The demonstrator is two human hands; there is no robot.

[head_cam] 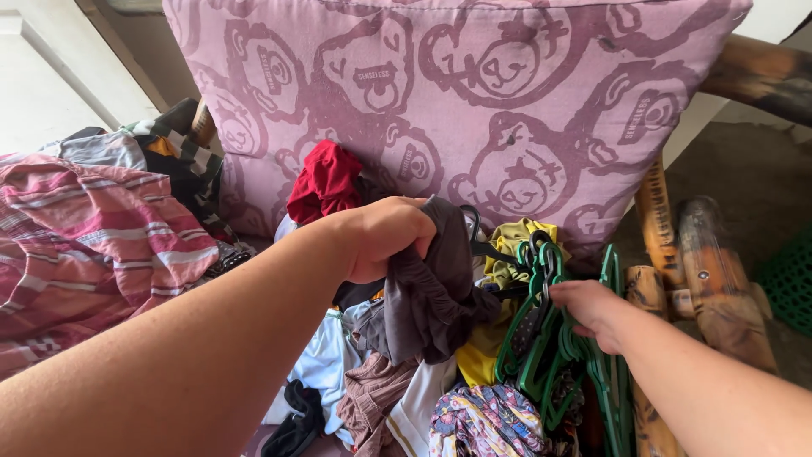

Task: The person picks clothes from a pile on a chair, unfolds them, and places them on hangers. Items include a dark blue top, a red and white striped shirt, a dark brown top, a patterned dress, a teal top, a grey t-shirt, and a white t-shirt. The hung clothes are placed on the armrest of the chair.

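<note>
Left hand point(385, 237): centre of the scene, fingers closed in a fist around a bunched dark grey garment point(431, 296), which is lifted and hangs down from the grip over the heap of laundry.

Right hand point(592, 311): right of centre, slightly nearer than the left hand, fingers curled among a bundle of green plastic hangers point(541, 338); the fingertips are partly hidden behind the hangers, and it appears to grip one or more of them. The hangers stand hooks-up, packed together at the right edge of the heap.

Laundry heap: mixed clothes beneath and between the two hands. Items seen:
- red garment point(326, 182), far side, crumpled against the cushion;
- yellow garment point(482, 355), just right of the grey garment, touching the hangers;
- olive-yellow cloth point(516, 241), far side of the hangers;
- light blue garment point(326, 360), near left of the heap;
- brownish striped cloth point(372, 398), near centre;
- floral patterned cloth point(486, 419), near edge;
- black item point(296, 423), near left.

Backing: large pink cushion point(507, 101) printed with bear figures, upright at the far side.

Left: pink striped fabric point(85, 237), spread out, well apart from the hands.

Right: wooden frame poles point(710, 271), beside the hangers.
</note>
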